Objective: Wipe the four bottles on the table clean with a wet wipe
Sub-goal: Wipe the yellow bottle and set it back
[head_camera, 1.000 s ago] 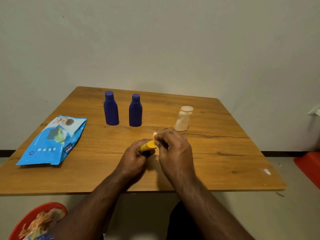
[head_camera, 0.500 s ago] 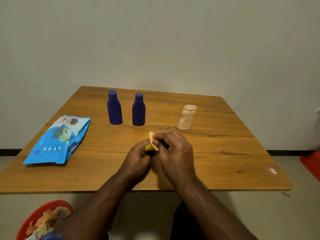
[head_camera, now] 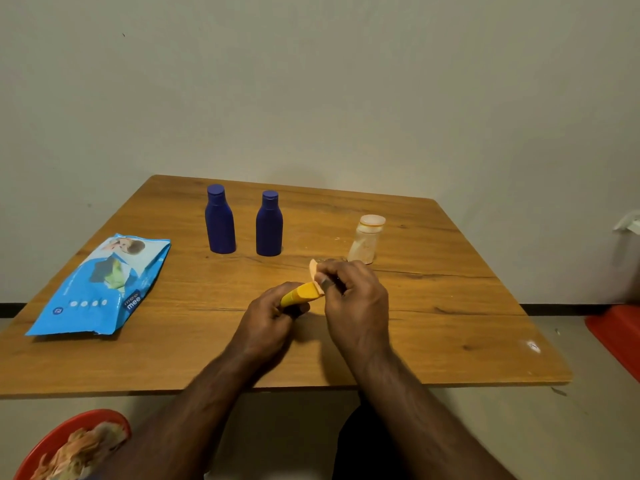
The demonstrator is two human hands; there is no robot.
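**Yellow bottle getting wiped mid-table, three others parked at the back**

So the left hand (head_camera: 268,315) has its fingers wrapped round a small yellow bottle (head_camera: 301,294), smooth plastic, lying tilted with its top end pointing up and right. The right hand (head_camera: 353,296) pinches a little wad of wipe (head_camera: 313,269), pale orange-ish, pressed against the bottle's upper end.

Behind the hands stand two dark blue bottles (head_camera: 220,223) (head_camera: 269,227), matte, rounded shoulders, screw caps, upright and just beside each other without touching. Further right there's a clear bottle (head_camera: 365,241) with a wide pale cap, cloudy looking, upright, close behind the right hand.

Off to the left lies a glossy blue wipes pack (head_camera: 100,289), crinkly and flat, well apart from the bottles and near the left edge.

The table (head_camera: 450,323) is wood-grain laminate with thin edges; lots of bare top on the right and along the front. Plain pale wall behind, light floor below, a red bowl (head_camera: 45,445) at bottom left with something stringy in it.
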